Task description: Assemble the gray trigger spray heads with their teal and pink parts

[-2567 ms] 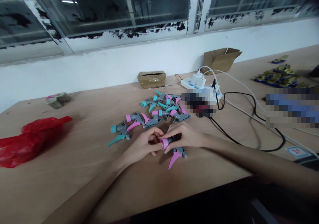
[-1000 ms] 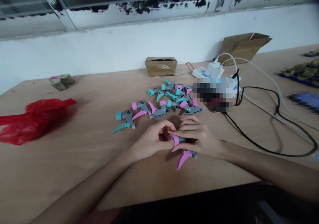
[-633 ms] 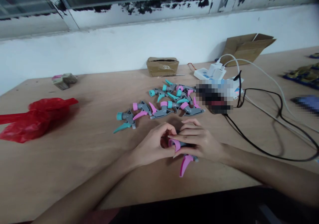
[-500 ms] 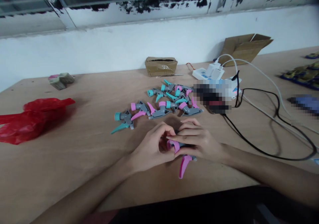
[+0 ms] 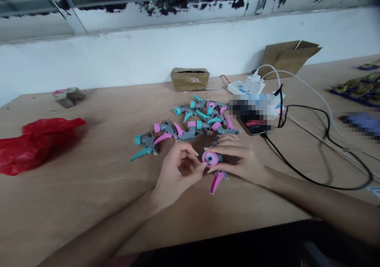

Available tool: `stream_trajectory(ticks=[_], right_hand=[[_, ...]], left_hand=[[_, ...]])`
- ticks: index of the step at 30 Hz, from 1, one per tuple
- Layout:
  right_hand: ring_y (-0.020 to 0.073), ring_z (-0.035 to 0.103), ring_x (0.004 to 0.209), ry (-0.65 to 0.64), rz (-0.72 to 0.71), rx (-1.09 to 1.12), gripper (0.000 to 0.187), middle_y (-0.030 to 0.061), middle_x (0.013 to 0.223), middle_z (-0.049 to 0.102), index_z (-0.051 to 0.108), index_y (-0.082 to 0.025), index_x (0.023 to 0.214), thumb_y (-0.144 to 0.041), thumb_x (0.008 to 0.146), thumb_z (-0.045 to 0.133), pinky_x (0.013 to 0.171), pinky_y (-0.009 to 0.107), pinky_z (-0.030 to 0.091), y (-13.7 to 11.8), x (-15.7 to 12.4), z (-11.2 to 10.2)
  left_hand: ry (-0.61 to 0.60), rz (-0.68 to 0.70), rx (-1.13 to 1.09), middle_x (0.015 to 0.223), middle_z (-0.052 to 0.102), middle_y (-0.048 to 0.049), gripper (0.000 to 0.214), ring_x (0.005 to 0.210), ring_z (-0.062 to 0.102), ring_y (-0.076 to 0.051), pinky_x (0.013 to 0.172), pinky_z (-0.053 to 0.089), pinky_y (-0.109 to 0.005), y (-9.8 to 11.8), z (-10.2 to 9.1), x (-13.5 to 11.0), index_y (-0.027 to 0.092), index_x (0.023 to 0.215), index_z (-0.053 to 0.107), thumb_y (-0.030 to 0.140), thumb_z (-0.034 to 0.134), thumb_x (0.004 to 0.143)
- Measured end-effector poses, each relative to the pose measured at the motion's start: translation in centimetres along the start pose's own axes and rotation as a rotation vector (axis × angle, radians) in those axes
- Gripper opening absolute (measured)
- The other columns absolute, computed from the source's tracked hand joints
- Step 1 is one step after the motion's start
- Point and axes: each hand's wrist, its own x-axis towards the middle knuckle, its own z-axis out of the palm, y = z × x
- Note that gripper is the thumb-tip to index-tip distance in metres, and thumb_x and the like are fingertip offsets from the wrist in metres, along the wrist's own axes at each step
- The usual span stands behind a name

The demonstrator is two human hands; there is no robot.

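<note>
My right hand [image 5: 243,160] grips a grey and pink trigger spray head [image 5: 218,179] near the table's front. Its pink collar [image 5: 209,159] faces left and towards me, with a pale inside and a dark centre. The pink trigger hangs below the fingers; the grey body is mostly hidden under them. To the collar's left, my left hand [image 5: 175,172] is curled with fingers and thumb apart, holding nothing. Its thumb tip is at the collar's edge; I cannot tell if it touches. Several more spray heads [image 5: 191,130], grey with pink or teal parts, lie in a loose group beyond my hands.
A red plastic bag [image 5: 35,144] lies at left, a small block-like bundle [image 5: 68,96] behind it. Two cardboard boxes [image 5: 190,80] [image 5: 287,59] stand by the wall. At right are a power strip [image 5: 236,88], a phone [image 5: 257,128], looping cables [image 5: 326,185] and dark-edged trays [image 5: 359,90].
My left hand has come off the pink collar and opened slightly to the left. The spray head in my right hand has moved up a little, and its collar now shows its inside.
</note>
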Motion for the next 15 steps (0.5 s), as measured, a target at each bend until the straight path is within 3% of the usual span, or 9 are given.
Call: stream_trajectory(ticks=[3,5,15], right_hand=[[0.0166,0.058,0.080,0.046,0.029,0.000,0.038,0.0012,0.081,0.067,0.063,-0.024,0.103,-0.033,0.068,0.071,0.079,0.038,0.044,0.09,0.06,-0.01],[0.0171,0.059,0.081,0.059,0.018,-0.001,0.038,0.0008,0.081,0.068,0.063,-0.025,0.102,-0.034,0.066,0.072,0.081,0.040,0.043,0.05,0.00,0.04],[0.0169,0.058,0.080,0.043,0.083,0.015,0.036,0.0012,0.081,0.066,0.063,-0.025,0.103,-0.034,0.068,0.070,0.077,0.038,0.044,0.10,-0.14,0.02]], left_hand=[[0.019,0.116,0.156,0.095,0.044,-0.0024,0.014,0.078,0.052,-0.011,0.058,0.048,-0.021,0.31,-0.21,-0.03,0.020,0.090,0.055,0.014,0.059,0.079],[0.009,0.154,0.243,0.096,0.044,-0.0029,0.019,0.081,0.051,-0.013,0.060,0.050,-0.022,0.50,-0.29,0.00,0.023,0.095,0.060,0.014,0.059,0.078],[0.021,0.203,0.367,0.098,0.045,-0.0042,0.028,0.089,0.051,-0.015,0.064,0.050,-0.025,0.07,0.34,-0.22,0.027,0.107,0.059,0.013,0.053,0.083]])
